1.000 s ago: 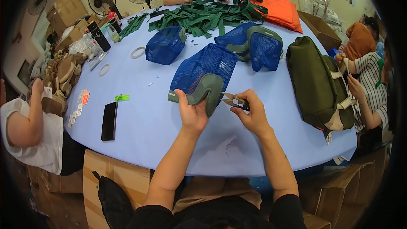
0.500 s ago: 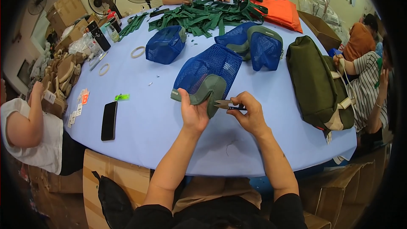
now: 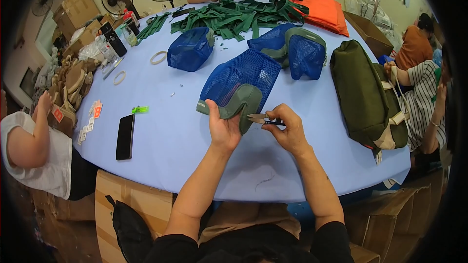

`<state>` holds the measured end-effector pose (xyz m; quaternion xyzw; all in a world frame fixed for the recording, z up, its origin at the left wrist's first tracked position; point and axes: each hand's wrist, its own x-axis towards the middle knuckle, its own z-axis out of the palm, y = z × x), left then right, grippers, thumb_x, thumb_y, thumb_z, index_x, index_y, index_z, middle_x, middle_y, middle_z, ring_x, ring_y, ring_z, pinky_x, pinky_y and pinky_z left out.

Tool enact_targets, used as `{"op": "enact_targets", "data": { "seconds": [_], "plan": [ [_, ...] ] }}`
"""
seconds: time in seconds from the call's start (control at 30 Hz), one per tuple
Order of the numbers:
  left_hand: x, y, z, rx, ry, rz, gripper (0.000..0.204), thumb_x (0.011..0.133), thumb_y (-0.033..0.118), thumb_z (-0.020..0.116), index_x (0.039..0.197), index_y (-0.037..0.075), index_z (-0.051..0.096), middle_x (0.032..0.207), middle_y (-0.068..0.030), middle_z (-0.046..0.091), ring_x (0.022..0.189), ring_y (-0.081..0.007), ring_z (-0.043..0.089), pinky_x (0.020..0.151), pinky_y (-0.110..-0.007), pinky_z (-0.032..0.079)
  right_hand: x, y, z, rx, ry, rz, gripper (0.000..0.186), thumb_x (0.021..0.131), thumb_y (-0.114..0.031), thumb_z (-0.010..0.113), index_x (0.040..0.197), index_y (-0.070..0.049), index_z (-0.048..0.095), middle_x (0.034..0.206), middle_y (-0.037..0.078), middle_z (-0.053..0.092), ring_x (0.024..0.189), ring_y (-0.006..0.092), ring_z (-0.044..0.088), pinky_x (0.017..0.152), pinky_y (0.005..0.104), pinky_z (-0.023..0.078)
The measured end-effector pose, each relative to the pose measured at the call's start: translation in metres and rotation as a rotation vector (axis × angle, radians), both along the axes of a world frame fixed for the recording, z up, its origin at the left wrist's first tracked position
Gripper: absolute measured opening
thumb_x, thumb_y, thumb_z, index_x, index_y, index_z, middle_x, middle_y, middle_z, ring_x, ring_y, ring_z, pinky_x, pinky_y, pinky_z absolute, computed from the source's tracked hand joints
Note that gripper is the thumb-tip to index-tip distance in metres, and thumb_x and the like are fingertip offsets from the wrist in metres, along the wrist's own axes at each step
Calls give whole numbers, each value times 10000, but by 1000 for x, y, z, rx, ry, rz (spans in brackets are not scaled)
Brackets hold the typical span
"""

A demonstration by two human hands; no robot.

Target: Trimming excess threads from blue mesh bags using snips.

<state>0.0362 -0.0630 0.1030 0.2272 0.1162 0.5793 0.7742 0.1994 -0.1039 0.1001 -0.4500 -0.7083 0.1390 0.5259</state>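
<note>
My left hand point(image 3: 223, 129) grips a blue mesh bag point(image 3: 239, 80) by its grey-green fabric edge, with the thumb on top and the other fingers hidden beneath. In my right hand point(image 3: 287, 126) is a pair of small thread snips point(image 3: 258, 118), their pointed blades touching or nearly touching the grey-green edge beside my left fingers. Whether a thread lies between the blades is too small to tell. Beyond the held bag are another blue mesh bag point(image 3: 190, 50) and, to its right, more blue mesh pieces with grey-green trim point(image 3: 305, 56).
A phone point(image 3: 125, 137), a green lighter-like item point(image 3: 140, 110) and tags point(image 3: 88, 129) lie to the left. An olive bag point(image 3: 358, 92) stands at right. Green straps point(image 3: 219, 19) and an orange bag point(image 3: 324, 12) are at the far side, near a co-worker. Others sit left and right.
My hands, the mesh bag and the snips stay almost in place. Across the table, the co-worker's hands have shifted among the straps. At left, a person now holds an orange-red tag.
</note>
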Motion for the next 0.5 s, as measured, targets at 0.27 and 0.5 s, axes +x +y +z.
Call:
{"op": "enact_targets", "data": {
  "seconds": [0.27,0.5],
  "plan": [
    [0,0,0,-17,16,13,692,881,564,188,1212,0,413,1197,-122,484,1111,-238,452,958,-355,353,0,0,-2,10,18,-6,277,582,-12,727,787,-16,541,730,85,534,651,218,546,547,289,461],
    [0,-2,1,-23,31,2,701,876,574,189,1213,3,417,1196,-115,487,1109,-233,451,955,-350,351,-3,-2,1,22,14,-8,279,581,-10,726,792,-11,544,737,85,540,657,219,548,551,290,464]
  ]
}}
